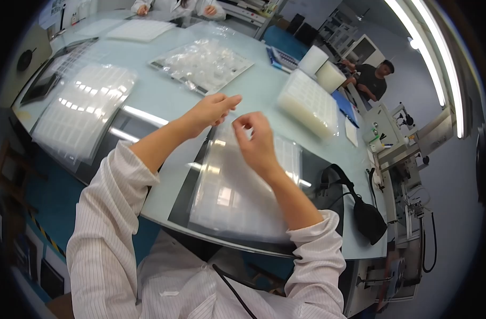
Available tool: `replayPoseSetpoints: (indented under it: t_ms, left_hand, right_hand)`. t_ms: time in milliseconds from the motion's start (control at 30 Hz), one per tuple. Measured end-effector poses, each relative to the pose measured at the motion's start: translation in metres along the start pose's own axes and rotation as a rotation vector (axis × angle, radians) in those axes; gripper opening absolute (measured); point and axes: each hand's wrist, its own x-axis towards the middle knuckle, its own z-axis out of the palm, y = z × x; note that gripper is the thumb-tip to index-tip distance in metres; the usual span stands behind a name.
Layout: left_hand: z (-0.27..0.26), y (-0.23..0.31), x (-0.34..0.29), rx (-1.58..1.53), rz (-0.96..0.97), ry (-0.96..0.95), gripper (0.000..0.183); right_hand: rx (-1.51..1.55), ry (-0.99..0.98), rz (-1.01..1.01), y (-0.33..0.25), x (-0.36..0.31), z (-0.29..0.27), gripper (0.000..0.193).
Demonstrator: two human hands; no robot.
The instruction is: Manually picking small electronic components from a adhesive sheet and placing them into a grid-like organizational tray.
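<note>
My left hand (214, 112) is above the middle of the table, its fingers drawn together and pointing right. What it holds, if anything, does not show. Close beside it, my right hand (256, 142) is curled in a pinch, and anything between its fingertips is too small to make out. Beneath my right hand and forearm lies a translucent plastic tray (229, 199) with rows of compartments, under shiny clear film. It rests on a dark sheet near the table's front edge, partly hidden by my right arm.
The glass-topped table (163, 199) holds film-covered trays (86, 109) at left, a clear bag of small parts (206, 66) farther back, and a tray stack (309, 103) beside white rolls (330, 76) at right. A black pouch (369, 220) lies at the right edge. Two other people are beyond the table.
</note>
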Motion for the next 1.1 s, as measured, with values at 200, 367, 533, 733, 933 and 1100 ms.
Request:
replayPoseSetpoints:
  t_ms: [200,367,533,733,933,1100]
  left_hand:
    - [0.010,0.010,-0.020,0.117,0.080,-0.290,0.031]
    - [0.012,0.006,-0.024,0.032,-0.014,0.027,0.024]
    - [0.018,0.003,-0.030,-0.056,-0.025,0.104,0.019]
    - [0.010,0.001,-0.029,0.049,0.005,0.071,0.018]
    - [0.012,-0.003,-0.025,0.126,0.041,0.084,0.025]
    - [0.007,-0.004,-0.024,0.139,0.044,0.017,0.024]
  right_hand:
    - [0.098,0.005,0.285,-0.009,0.004,-0.024,0.013]
    - [-0.293,-0.149,0.028,0.008,-0.022,-0.009,0.011]
    - [-0.360,-0.225,0.061,-0.004,-0.020,-0.013,0.007]
    - [-0.348,-0.196,-0.021,0.000,-0.020,-0.014,0.006]
    - [-0.357,-0.114,-0.086,0.006,-0.022,-0.012,0.005]
    - [-0.338,-0.118,-0.064,0.004,-0.020,-0.012,0.008]
